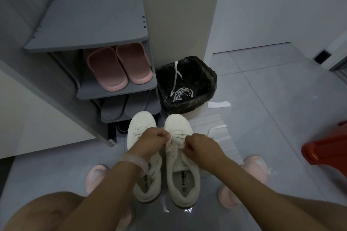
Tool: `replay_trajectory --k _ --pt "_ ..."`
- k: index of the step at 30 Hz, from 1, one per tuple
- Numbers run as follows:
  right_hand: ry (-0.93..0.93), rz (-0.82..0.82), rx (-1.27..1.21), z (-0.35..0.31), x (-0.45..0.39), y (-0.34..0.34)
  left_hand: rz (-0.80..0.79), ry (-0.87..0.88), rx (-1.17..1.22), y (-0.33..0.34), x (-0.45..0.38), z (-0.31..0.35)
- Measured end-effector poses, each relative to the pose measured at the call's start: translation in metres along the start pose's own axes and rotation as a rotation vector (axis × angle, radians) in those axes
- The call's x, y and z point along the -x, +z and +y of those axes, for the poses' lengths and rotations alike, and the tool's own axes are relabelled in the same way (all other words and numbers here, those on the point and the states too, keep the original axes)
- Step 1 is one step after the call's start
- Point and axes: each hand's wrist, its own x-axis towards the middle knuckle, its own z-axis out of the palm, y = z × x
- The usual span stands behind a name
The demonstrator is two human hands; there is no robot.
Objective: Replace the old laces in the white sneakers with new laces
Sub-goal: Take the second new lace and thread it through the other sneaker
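Two white sneakers stand side by side on the floor, toes pointing away from me: the left sneaker (142, 124) and the right sneaker (180, 170). Both hands meet over the right sneaker's lacing. My left hand (154, 139) pinches a white lace at the upper eyelets. My right hand (201, 146) pinches the lace just to the right of it. The lace itself is mostly hidden by my fingers. Old white laces (181, 93) lie inside the bin with a black liner (204, 80), one strand hanging over its rim.
A grey shoe rack (90, 24) stands at the left with pink slippers (120, 67) and grey slippers (112, 108). A clear plastic wrapper (223, 137) and a white paper strip (218, 104) lie right of the sneakers. A red object (326, 148) sits at the far right.
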Motion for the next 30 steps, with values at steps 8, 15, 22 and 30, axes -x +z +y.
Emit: replay_trajectory --k 8,15,22,30 --pt "0.161 -0.145 -0.42 0.012 -0.003 -0.012 0.1 0.012 -0.517 -0.007 0.005 -0.002" --pt "0.219 -0.161 -0.472 0.009 -0.007 -0.012 -0.037 0.188 -0.683 0.01 0.024 0.004" --pt "0.32 -0.289 -0.593 0.026 0.002 -0.045 -0.152 0.116 -0.618 0.012 0.018 -0.007" --pt "0.313 -0.319 -0.625 0.073 0.033 -0.097 -0.159 0.077 -0.573 0.011 0.017 -0.007"
